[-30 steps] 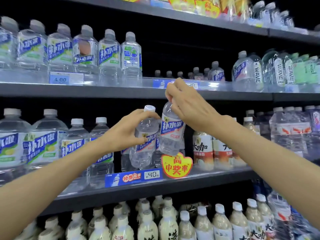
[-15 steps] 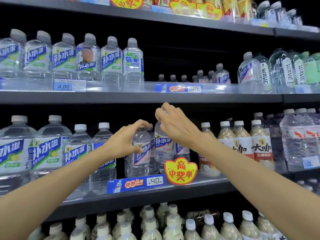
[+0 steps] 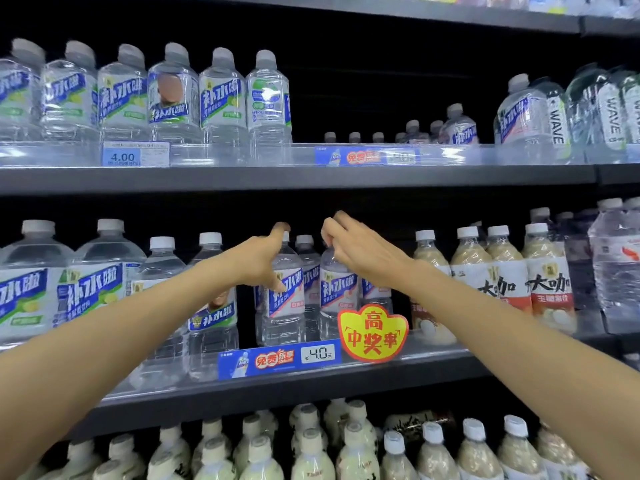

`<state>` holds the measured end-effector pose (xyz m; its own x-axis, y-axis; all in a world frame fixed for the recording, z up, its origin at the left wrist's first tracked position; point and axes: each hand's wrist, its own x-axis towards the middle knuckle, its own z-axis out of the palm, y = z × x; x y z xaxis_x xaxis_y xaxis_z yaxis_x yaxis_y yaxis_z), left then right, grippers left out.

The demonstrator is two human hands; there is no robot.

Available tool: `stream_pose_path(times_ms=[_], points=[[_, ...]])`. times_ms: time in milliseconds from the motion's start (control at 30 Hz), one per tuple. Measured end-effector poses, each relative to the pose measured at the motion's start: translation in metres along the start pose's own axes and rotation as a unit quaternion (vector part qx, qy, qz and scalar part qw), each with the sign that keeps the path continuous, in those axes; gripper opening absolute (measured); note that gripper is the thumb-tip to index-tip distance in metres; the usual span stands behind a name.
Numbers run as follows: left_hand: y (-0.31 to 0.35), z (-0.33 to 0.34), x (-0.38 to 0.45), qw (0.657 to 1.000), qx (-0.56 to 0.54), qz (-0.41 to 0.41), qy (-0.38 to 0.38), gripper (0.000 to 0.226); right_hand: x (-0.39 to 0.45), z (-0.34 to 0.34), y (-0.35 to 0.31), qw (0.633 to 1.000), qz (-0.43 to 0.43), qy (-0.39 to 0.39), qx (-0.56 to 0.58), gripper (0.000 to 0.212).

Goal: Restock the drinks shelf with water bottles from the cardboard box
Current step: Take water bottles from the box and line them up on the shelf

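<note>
Already two water bottles stand upright on the middle shelf [image 3: 311, 386], behind the blue price tag [image 3: 278, 360]. The left hand [image 3: 258, 261] lies against the left bottle [image 3: 282, 299], thumb up by the cap, fingers spread and loose rather than clasped. The right hand [image 3: 363, 251] curls its fingers round the neck of the right bottle [image 3: 334, 296], beside the yellow sign [image 3: 372, 332]. A second ago both bottles were tilted in the air; now they are set down. The cardboard box is not in view, so what remains is unclear.
</note>
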<state>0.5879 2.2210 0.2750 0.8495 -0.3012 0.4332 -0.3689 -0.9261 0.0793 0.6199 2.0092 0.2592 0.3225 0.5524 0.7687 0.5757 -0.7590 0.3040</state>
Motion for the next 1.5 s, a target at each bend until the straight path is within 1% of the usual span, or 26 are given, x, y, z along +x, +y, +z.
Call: stream_pose_path(times_ms=[167, 267, 367, 433, 733, 933, 1000, 1067, 1300, 1400, 1500], points=[[-0.003, -0.002, 0.002, 0.999, 0.031, -0.020, -0.016, 0.109, 0.012, -0.001, -0.001, 0.998, -0.022, -0.044, 0.029, 0.008], [-0.007, -0.003, 0.003, 0.996, 0.086, -0.030, -0.023, 0.110, 0.012, -0.004, 0.007, 0.996, -0.039, -0.067, 0.030, 0.008], [-0.009, -0.005, 0.003, 0.986, 0.165, -0.036, -0.011, 0.107, 0.010, -0.005, 0.009, 0.996, -0.045, -0.052, 0.061, 0.011], [-0.008, -0.005, 0.002, 0.981, 0.192, -0.040, 0.001, 0.106, 0.012, -0.002, 0.005, 0.996, -0.056, -0.045, 0.060, 0.011], [-0.008, -0.005, -0.002, 0.976, 0.211, -0.037, 0.039, 0.102, 0.037, 0.021, -0.011, 0.994, -0.090, -0.032, 0.051, 0.010], [-0.011, -0.011, -0.006, 0.976, 0.212, -0.036, 0.045, 0.098, 0.035, 0.046, -0.002, 0.994, -0.004, -0.013, 0.107, 0.013], [-0.011, -0.010, -0.006, 0.972, 0.227, -0.035, 0.051, 0.096, 0.036, 0.048, -0.005, 0.994, 0.007, -0.015, 0.107, 0.016], [-0.011, -0.011, -0.006, 0.969, 0.237, -0.032, 0.059, 0.090, 0.039, 0.048, -0.009, 0.993, 0.014, -0.014, 0.113, 0.020], [-0.012, -0.013, -0.008, 0.965, 0.250, -0.017, 0.074, 0.072, 0.041, 0.050, -0.008, 0.987, 0.041, -0.020, 0.151, 0.018], [-0.013, -0.015, -0.008, 0.962, 0.264, -0.013, 0.074, 0.073, 0.039, 0.046, -0.012, 0.978, 0.078, -0.015, 0.191, 0.022], [-0.015, -0.016, -0.010, 0.958, 0.279, -0.006, 0.065, 0.084, 0.033, 0.036, -0.021, 0.977, 0.104, -0.041, 0.182, 0.032]])
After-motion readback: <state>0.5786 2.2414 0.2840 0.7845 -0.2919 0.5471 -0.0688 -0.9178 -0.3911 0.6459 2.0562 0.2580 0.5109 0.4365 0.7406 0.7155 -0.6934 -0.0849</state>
